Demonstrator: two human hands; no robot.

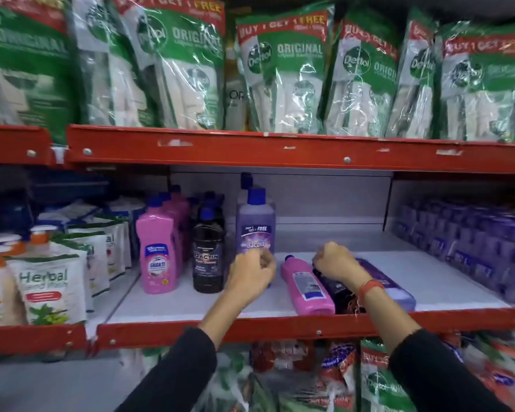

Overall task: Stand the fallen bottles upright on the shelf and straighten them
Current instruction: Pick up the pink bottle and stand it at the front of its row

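Three bottles lie flat on the white shelf (191, 304): a pink one (306, 288), a black one (341, 295) and a purple one (390, 288). My right hand (336, 261) is closed over the top end of the fallen black bottle. Upright on the left stand a pink bottle (158, 248), a black bottle (208, 254) and a purple bottle (255, 224), each with more behind. My left hand (252, 275) grips the lower part of the upright purple bottle.
A red shelf rail (280, 325) runs along the front edge and another red rail (280, 151) above limits headroom. Herbal refill pouches (49, 286) fill the left bay, purple packs (470, 242) the right. Green refill pouches hang on the shelf above.
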